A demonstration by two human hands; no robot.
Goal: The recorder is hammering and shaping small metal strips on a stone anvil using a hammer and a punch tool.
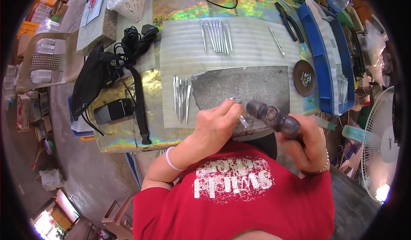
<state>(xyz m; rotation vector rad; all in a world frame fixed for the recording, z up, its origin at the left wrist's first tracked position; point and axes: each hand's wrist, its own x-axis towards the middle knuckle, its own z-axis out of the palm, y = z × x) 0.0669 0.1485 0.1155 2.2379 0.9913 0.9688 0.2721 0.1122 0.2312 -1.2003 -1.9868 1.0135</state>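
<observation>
My left hand (217, 123) is closed in a pinch on a slim, shiny metal piece (243, 121) over the near edge of a dark grey slab (244, 83). My right hand (306, 145) grips a hammer, and its dark rounded head (274, 118) is held up just right of the metal piece, apart from it. Most of the hammer's handle is hidden by my fingers. Several slim silvery metal pieces (181, 96) lie left of the slab, and another row of similar pieces (216, 36) lies beyond it, all on a white foam sheet (171, 47).
Right of the slab, a round brown dish (302, 88) contains small metal bits. Black-handled pliers (291, 22) and a thin pen-like tool (276, 42) lie farther back. A blue tray (319, 64) borders the right side. Black straps (138, 98) and a black box (113, 111) occupy the left.
</observation>
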